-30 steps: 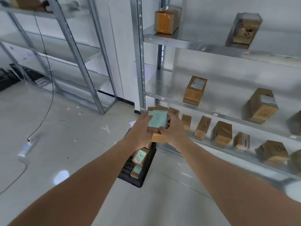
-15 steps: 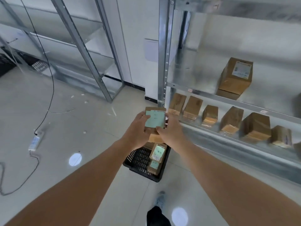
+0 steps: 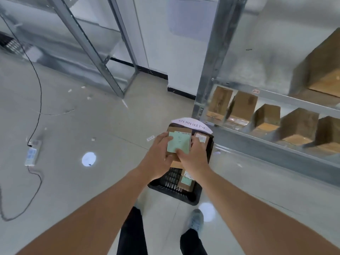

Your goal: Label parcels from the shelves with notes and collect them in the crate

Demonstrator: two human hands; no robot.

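Below you on the pale tiled floor (image 3: pixel 77 126), the black slatted plastic crate (image 3: pixel 173 192) already holds labelled parcels, while your left hand (image 3: pixel 158 159) and right hand (image 3: pixel 193 159) grip a brown cardboard parcel (image 3: pixel 176 129) with its green paper note (image 3: pixel 179 142) above it, and unlabelled brown boxes (image 3: pixel 298 124) wait on the metal shelf (image 3: pixel 276 144).

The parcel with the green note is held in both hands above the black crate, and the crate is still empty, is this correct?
Not quite. The head view shows the parcel with the green note held by the left hand and right hand above the black crate, but the crate is not empty: it already holds labelled parcels.
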